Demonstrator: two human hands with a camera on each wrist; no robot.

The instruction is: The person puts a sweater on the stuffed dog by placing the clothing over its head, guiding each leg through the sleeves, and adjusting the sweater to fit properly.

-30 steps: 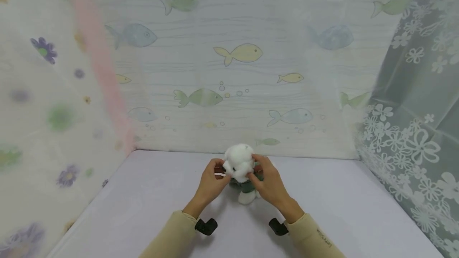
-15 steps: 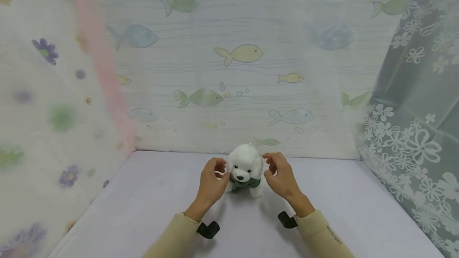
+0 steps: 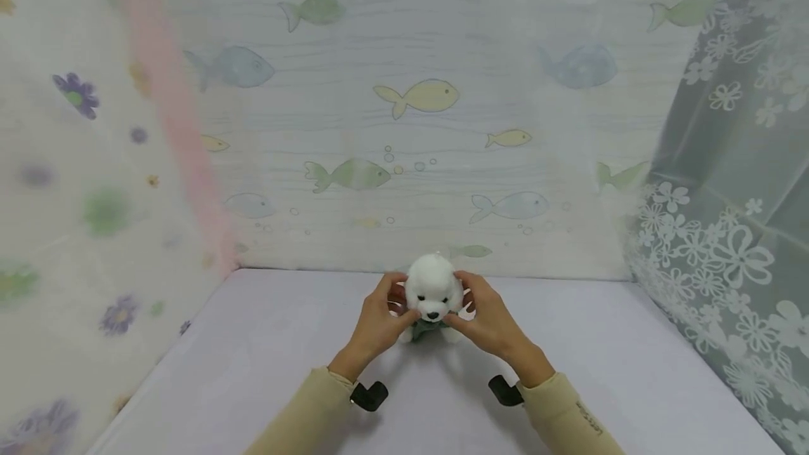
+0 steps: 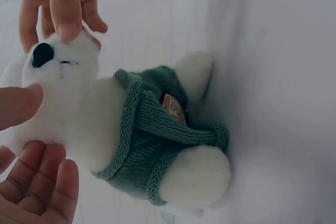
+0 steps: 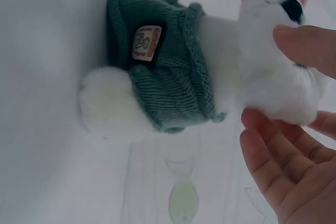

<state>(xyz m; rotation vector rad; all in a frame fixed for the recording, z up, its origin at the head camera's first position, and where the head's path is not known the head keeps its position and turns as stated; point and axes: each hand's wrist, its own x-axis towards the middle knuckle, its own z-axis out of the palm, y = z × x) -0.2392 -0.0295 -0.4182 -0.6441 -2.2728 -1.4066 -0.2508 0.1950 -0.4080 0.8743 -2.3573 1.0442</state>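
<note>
A white plush dog (image 3: pixel 433 292) in a green knitted sweater (image 3: pixel 427 329) sits upright on the pale table (image 3: pixel 253 343), close to the back curtain and facing me. My left hand (image 3: pixel 393 307) holds the left side of its head, and my right hand (image 3: pixel 469 309) holds the right side. In the left wrist view the plush dog (image 4: pixel 84 114) has my left thumb (image 4: pixel 18 106) on its face and my left fingers (image 4: pixel 44 179) cupped under its head. In the right wrist view my right thumb (image 5: pixel 310 43) presses the muzzle and the sweater (image 5: pixel 168 82) shows a small label.
A fish-print curtain (image 3: pixel 417 97) closes off the back. Flower-print curtains hang on the left (image 3: pixel 76 181) and right (image 3: pixel 727 230). A black camera mount sits under each wrist (image 3: pixel 369 396) (image 3: pixel 505 390). Bare table surface spreads out on both sides of the toy.
One second ago both hands held the tilted toy. Half a second ago they had let go, leaving it upright. Now both hands have closed in on its head again.
</note>
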